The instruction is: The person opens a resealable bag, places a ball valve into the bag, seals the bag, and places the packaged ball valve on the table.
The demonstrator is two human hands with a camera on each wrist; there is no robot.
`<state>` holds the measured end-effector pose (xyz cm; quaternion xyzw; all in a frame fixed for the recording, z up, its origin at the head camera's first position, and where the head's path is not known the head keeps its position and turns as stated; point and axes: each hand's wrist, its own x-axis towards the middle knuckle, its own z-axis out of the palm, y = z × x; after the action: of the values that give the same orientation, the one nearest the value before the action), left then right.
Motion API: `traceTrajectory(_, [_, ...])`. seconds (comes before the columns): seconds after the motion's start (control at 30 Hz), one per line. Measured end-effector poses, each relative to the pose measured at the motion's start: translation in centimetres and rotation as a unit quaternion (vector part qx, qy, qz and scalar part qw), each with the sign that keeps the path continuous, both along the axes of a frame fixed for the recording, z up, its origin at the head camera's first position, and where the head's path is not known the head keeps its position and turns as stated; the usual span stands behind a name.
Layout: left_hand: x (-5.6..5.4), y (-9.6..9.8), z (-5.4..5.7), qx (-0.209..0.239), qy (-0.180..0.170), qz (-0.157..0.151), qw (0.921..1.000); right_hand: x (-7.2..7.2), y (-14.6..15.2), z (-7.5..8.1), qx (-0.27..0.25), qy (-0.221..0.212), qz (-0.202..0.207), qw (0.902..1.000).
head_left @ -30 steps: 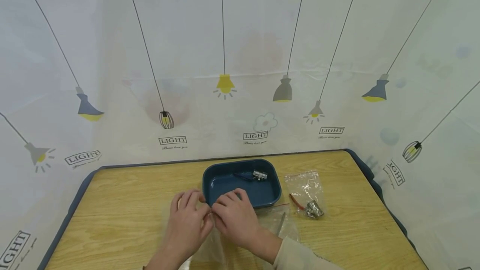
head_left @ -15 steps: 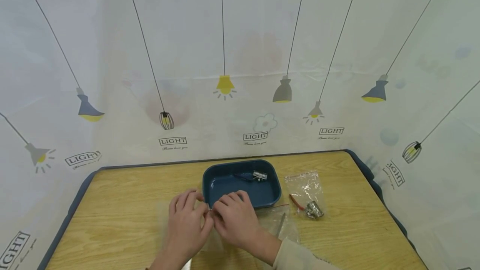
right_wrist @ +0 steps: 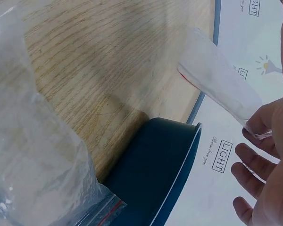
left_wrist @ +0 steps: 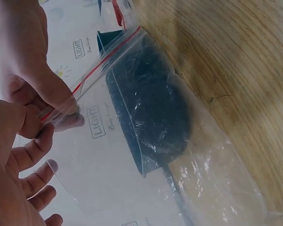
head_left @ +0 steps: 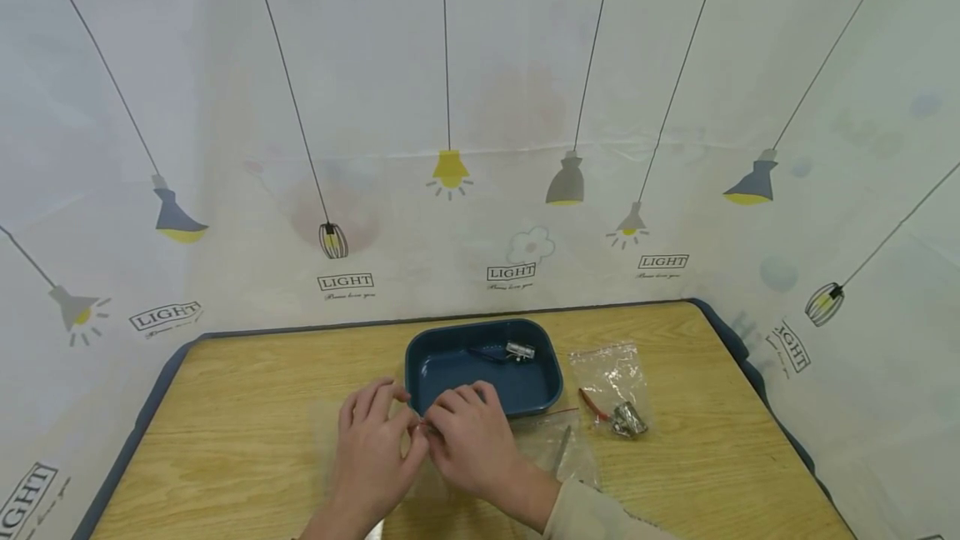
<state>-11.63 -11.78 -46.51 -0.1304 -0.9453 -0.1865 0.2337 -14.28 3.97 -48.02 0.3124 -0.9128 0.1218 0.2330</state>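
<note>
Both hands meet in front of the tray over a clear zip bag with a red seal line. My left hand (head_left: 371,452) pinches the bag's mouth between thumb and index finger, its other fingers loosely spread. Right beside it, my right hand (head_left: 476,444) pinches the same edge. In the left wrist view the zip bag (left_wrist: 217,155) spreads out below its red strip, and the tray shows through it. The dark blue tray (head_left: 450,373) stands just beyond the fingertips. In it lies a small silvery metal piece (head_left: 520,350) beside a dark slim part.
Right of the tray lies another zip bag (head_left: 615,365) holding a silvery metal piece and a red slim part. A third bag (head_left: 536,440), with a grey rod (head_left: 562,448) at it, lies partly under the right forearm. A printed sheet (head_left: 420,248) hangs behind the wooden table (head_left: 720,457).
The held bag's lower part, which hung plainly between the wrists a second ago, now shows less there. Both hands keep their pinch and have shifted only slightly.
</note>
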Motion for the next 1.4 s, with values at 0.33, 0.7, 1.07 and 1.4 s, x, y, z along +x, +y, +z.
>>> traceTrajectory(0.33, [-0.1,-0.3,-0.1,-0.011,0.022,0.001,0.9997,0.0,0.3,-0.4,0.005,0.006,-0.006,1.0000])
traceTrajectory(0.7, [-0.3,-0.6,-0.1,-0.020,0.039,0.011,0.9990,0.1,0.5,-0.4,0.060,-0.025,-0.018,0.9977])
traceTrajectory(1.07, [-0.5,-1.1,0.7,-0.017,0.050,0.018,0.9984,0.2,1.4,-0.9,0.097,-0.067,-0.022,0.9928])
traceTrajectory(1.4, [-0.5,-1.5,1.2,-0.012,0.021,0.026,0.9994,0.3,2.3,-1.0,0.119,-0.121,-0.016,0.9853])
